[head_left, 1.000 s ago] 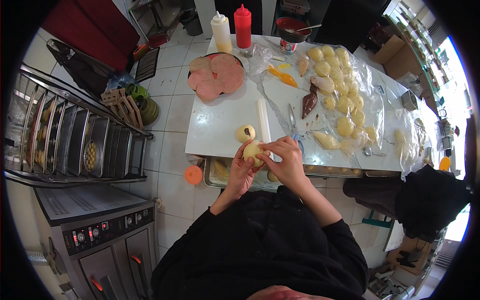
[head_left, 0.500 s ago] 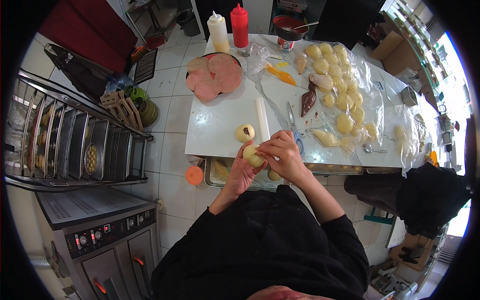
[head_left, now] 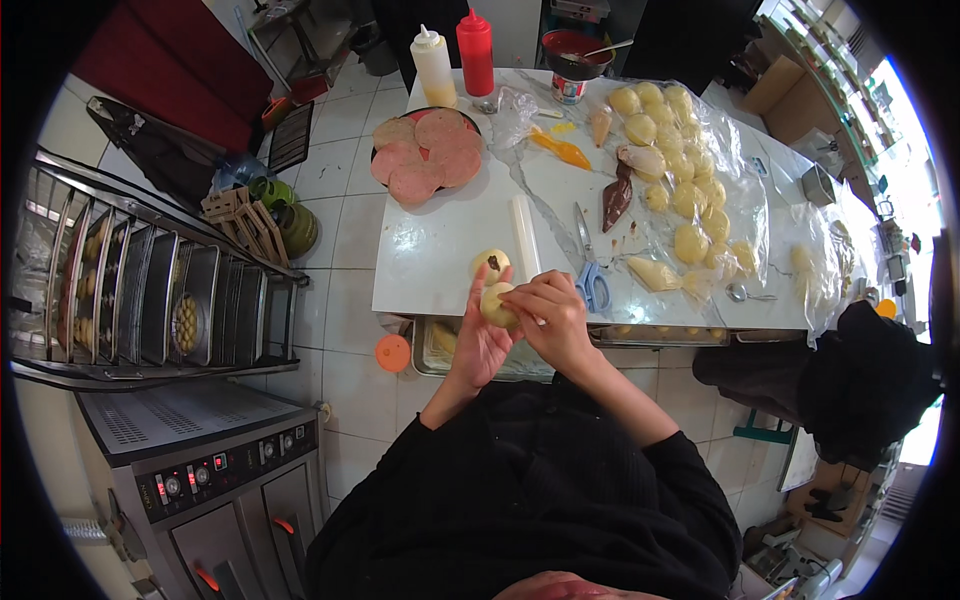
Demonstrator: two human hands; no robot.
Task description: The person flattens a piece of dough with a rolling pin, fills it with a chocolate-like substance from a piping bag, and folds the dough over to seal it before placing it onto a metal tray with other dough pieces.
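A pale yellow dough ball (head_left: 496,301) is held up at the table's near edge. My left hand (head_left: 481,334) cradles it from the left, one finger raised, while my right hand (head_left: 548,315) has its fingers pressed on its right side. Just beyond sits another dough ball (head_left: 488,264) with a dark brown patch on top. A white rolling pin (head_left: 525,225) lies behind my hands, and blue-handled scissors (head_left: 594,287) lie to their right. Under the table edge is a metal tray (head_left: 440,350) with more dough, partly hidden.
On the marble table (head_left: 420,260) are a plate of pink meat slices (head_left: 420,160), squeeze bottles (head_left: 474,55), a pot (head_left: 578,55), piping bags (head_left: 617,200) and plastic-covered dough balls (head_left: 690,200). A tray rack (head_left: 160,290) and an oven (head_left: 200,460) stand left; dark cloth (head_left: 850,380) hangs right.
Both hands still work at the same ball, shifted slightly left. A finger of my left hand has lifted away from it, and more of the scissors' blue handles shows.
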